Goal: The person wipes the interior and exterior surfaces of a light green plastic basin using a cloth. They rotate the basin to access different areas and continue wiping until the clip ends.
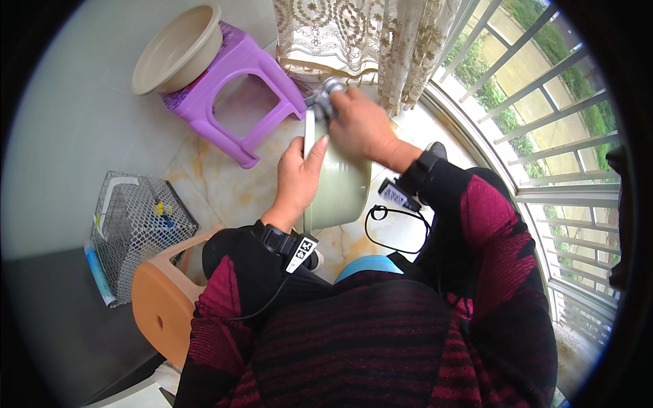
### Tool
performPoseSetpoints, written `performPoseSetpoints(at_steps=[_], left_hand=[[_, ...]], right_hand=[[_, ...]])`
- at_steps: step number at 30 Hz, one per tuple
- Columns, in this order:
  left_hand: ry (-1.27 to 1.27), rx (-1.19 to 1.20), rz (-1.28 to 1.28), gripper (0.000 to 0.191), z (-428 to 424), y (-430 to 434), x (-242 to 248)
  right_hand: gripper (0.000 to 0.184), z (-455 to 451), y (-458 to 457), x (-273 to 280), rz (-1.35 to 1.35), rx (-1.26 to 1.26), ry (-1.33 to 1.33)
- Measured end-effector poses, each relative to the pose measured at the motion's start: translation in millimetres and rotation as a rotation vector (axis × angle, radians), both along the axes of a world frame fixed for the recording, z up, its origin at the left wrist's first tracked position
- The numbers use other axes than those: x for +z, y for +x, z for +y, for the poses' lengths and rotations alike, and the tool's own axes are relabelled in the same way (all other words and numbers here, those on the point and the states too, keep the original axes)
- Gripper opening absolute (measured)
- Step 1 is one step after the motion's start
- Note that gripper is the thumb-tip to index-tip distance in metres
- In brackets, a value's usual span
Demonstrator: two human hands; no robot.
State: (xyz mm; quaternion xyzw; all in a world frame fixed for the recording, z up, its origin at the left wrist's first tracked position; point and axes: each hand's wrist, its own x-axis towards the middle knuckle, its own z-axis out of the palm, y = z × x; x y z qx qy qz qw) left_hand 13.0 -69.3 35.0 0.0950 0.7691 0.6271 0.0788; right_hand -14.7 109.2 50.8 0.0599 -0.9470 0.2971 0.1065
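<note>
A pale green plastic container with a whitish rim stands on its side or tilted between my knees, its rim facing left. My left hand grips it at the rim, thumb on the green outer side. My right hand holds a bunched checked cloth against the container's upper end; cloth and hand are slightly blurred. The container's inside is hidden from view.
Beyond on the left, a beige basin rests on a purple plastic stool. A wire basket and an orange stool are at the left. A lace curtain hangs ahead; a barred window lines the right. A black cable lies near my feet.
</note>
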Motion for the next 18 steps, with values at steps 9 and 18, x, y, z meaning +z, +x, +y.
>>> performPoseSetpoints(at_steps=[9, 18], left_hand=[[-0.029, -0.172, 0.001, 0.033, 0, 6, 21], [-0.034, 0.107, 0.015, 0.019, -6, -14, -12]], right_hand=[[0.032, 57, -32, -8, -0.254, -0.198, 0.065], [0.023, -23, 41, 4, 0.145, 0.135, -0.041]])
